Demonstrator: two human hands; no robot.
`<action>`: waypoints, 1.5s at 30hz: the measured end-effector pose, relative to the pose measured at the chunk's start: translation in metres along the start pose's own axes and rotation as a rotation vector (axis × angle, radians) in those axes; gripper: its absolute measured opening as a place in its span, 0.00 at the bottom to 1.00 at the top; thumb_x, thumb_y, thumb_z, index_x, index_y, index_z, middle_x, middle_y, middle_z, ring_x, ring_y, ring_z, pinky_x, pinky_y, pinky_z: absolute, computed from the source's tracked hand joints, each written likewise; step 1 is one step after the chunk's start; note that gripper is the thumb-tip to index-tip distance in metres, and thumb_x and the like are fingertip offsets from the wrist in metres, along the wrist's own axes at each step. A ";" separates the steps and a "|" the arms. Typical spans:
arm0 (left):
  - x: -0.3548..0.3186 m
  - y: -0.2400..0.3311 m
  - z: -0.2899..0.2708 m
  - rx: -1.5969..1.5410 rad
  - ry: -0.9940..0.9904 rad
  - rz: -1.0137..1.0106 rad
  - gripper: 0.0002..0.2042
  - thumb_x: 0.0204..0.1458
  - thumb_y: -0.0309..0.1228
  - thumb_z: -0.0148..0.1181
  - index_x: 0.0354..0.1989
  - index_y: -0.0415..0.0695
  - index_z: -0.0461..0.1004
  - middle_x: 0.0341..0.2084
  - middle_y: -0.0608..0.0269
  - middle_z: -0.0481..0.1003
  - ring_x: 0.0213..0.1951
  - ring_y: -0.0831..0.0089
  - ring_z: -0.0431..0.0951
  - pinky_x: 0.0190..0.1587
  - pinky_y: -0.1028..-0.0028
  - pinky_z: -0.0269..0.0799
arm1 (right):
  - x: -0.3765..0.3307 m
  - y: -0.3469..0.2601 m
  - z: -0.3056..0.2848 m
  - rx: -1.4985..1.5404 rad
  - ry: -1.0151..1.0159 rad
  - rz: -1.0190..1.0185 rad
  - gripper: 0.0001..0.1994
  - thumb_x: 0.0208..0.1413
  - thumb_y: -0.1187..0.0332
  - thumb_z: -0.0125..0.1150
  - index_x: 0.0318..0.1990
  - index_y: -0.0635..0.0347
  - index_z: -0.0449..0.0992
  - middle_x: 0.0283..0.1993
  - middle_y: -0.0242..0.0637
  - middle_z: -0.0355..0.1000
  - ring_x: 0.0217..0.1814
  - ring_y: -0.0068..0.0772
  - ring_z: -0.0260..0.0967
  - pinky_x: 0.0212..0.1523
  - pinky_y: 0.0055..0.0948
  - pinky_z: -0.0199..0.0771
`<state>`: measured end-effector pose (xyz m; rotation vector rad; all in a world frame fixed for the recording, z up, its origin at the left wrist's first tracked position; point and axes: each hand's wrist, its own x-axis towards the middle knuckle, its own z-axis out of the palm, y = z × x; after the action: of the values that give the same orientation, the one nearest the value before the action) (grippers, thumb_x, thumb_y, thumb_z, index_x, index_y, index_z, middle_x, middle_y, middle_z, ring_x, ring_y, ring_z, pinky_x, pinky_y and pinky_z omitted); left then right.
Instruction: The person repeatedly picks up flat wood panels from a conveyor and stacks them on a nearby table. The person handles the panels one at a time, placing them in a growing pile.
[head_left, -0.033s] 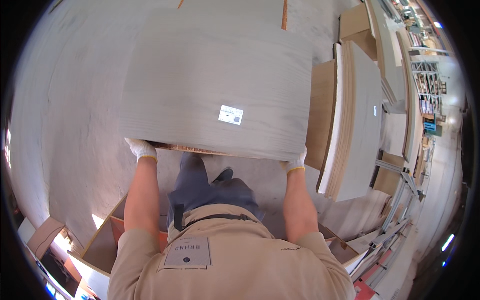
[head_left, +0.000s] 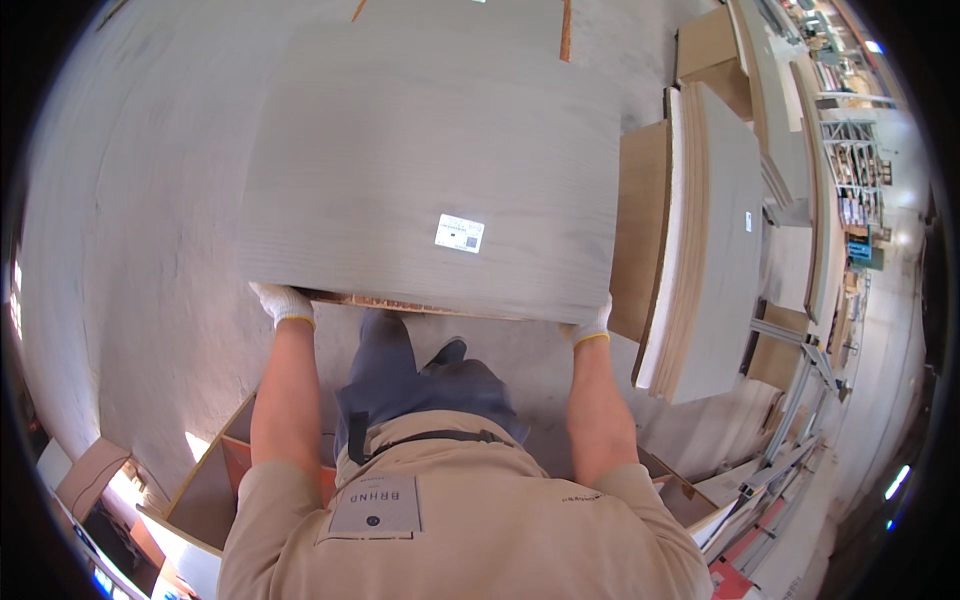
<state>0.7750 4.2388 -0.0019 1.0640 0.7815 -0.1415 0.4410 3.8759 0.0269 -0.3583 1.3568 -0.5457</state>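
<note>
A grey wood-grain panel lies in front of the person's torso, its near edge spanning both hands. The left hand, in a white knit glove, is curled around the near-left corner and has hold of it; the fingertips are hidden underneath. The right hand, similarly gloved, grips the near-right corner, its fingers also largely concealed. A white label is fixed to the panel's upper face. Stacked boards stand to the right, near the panel.
</note>
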 end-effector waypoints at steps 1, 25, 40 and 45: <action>0.013 -0.010 -0.011 0.089 0.050 0.075 0.28 0.70 0.51 0.46 0.69 0.44 0.69 0.63 0.60 0.73 0.62 0.62 0.73 0.64 0.58 0.72 | 0.012 0.002 -0.013 -0.068 -0.023 -0.015 0.34 0.73 0.40 0.26 0.74 0.47 0.66 0.74 0.30 0.68 0.74 0.42 0.66 0.67 0.46 0.71; 0.057 0.159 0.217 1.198 -0.511 0.768 0.24 0.66 0.48 0.57 0.61 0.43 0.78 0.55 0.51 0.80 0.56 0.58 0.79 0.61 0.63 0.73 | 0.003 -0.126 0.151 -0.904 0.180 -0.831 0.20 0.64 0.61 0.59 0.57 0.63 0.80 0.54 0.46 0.82 0.58 0.48 0.78 0.61 0.39 0.74; 0.078 0.070 0.463 2.175 -0.707 0.447 0.34 0.65 0.57 0.46 0.66 0.42 0.75 0.63 0.45 0.76 0.65 0.48 0.75 0.68 0.55 0.68 | 0.094 -0.188 0.413 -1.905 -0.114 -0.499 0.32 0.60 0.49 0.51 0.64 0.63 0.77 0.63 0.52 0.77 0.65 0.55 0.74 0.63 0.50 0.73; 0.096 0.043 0.486 2.129 -0.623 0.141 0.33 0.63 0.55 0.51 0.65 0.41 0.77 0.65 0.46 0.75 0.67 0.47 0.73 0.68 0.58 0.68 | 0.117 -0.179 0.433 -1.806 -0.145 -0.312 0.32 0.61 0.49 0.50 0.63 0.64 0.78 0.66 0.55 0.74 0.68 0.58 0.71 0.67 0.48 0.71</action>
<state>1.1106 3.8836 0.0898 2.7897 -0.3775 -1.3019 0.8498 3.6335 0.1095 -2.0162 1.3122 0.6368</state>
